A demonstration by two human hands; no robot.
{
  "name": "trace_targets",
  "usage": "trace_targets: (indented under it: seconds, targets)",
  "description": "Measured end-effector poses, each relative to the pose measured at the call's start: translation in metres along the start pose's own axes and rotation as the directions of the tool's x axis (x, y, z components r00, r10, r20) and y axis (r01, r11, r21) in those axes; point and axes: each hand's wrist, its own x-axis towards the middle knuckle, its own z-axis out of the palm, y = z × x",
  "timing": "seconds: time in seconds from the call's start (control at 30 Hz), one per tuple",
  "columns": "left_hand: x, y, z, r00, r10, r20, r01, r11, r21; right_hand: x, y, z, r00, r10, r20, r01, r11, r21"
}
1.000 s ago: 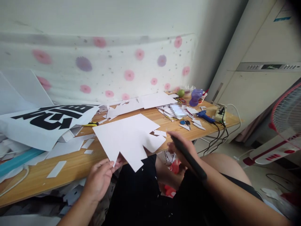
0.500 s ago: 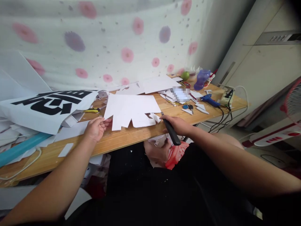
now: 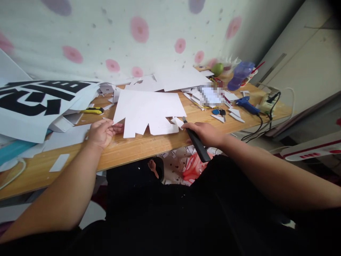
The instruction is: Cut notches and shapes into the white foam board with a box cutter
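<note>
Right hand [image 3: 204, 133], one: closed around a long, smooth black knife [image 3: 196, 143], tip at the board's right edge. Left hand [image 3: 102, 133], one: half-curled at the board's lower left corner; whether it pinches cannot be told. White board [image 3: 149, 106], one: flat, matt, notched along its near edge, lying between the hands on a wood-grained table [image 3: 130, 154]. Beyond: one yellow cutter [image 3: 93, 110], one blue glue gun [image 3: 247, 104], one translucent purple bottle [image 3: 240, 75], one round green fruit [image 3: 217, 69].

Wht sheet [image 3: 149, 106] turned, now fully over desk [image 3: 133, 153]; R hand [image 3: 204, 133] w/ blk tool [image 3: 197, 146] brought to its edge.
</note>
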Motion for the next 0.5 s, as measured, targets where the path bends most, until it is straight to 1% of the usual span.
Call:
trace_targets:
  seconds: [0.1, 0.23, 0.37, 0.5]
  targets:
    - [-0.005, 0.000, 0.000, 1.000, 0.006, 0.011, -0.007, 1.000, 0.007, 0.007, -0.001, 0.001, 1.000, -0.001, -0.007, 0.001, 1.000, 0.006]
    - [-0.011, -0.001, -0.001, 0.999, 0.020, 0.033, -0.021, 1.000, 0.022, 0.008, -0.001, 0.008, 0.998, 0.002, -0.065, 0.000, 0.999, 0.035]
    - [-0.007, -0.002, -0.003, 0.998, 0.007, 0.060, -0.011, 0.998, 0.060, 0.005, -0.001, 0.017, 0.995, 0.002, -0.104, 0.003, 0.999, 0.053]
    - [-0.005, 0.000, -0.003, 0.994, -0.028, 0.103, 0.017, 0.994, 0.105, 0.001, -0.007, 0.018, 0.995, 0.024, -0.101, -0.021, 0.999, 0.031]
